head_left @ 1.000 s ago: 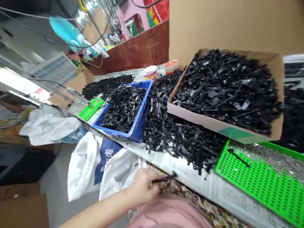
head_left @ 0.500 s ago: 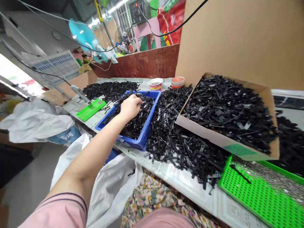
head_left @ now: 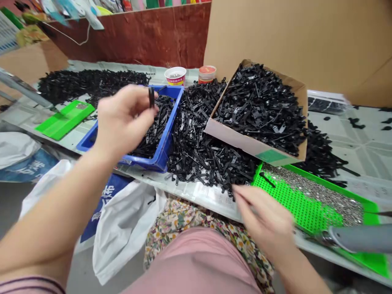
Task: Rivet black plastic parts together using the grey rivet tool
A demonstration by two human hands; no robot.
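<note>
My left hand (head_left: pixel 124 118) is raised over the blue bin (head_left: pixel 159 157), pinching a small black strip-like part (head_left: pixel 151 97) between thumb and fingers. Many similar thin black parts fill the bin below. At the front edge of a loose heap of black parts (head_left: pixel 208 151), my right hand (head_left: pixel 265 216) reaches down with fingers drawn together, a little blurred. What its fingertips hold, if anything, is hidden. Just right of that hand lies a green perforated tray (head_left: pixel 283 200), with small silvery metal pieces (head_left: pixel 324 196) and one black part on it.
A cardboard box (head_left: pixel 235 141) heaped with black parts stands on the pile. Behind are a paper cup (head_left: pixel 175 76) and a round red-lidded tub (head_left: pixel 207 74). A green tray (head_left: pixel 65 120) lies left; a grey tool-like handle (head_left: pixel 364 239) juts in at right. White sacks (head_left: pixel 128 228) hang below the table's edge.
My left hand has risen out of the blue bin with a black part, moving towards me. My right hand has come into view at the heap. The view has tilted down and turned right.
</note>
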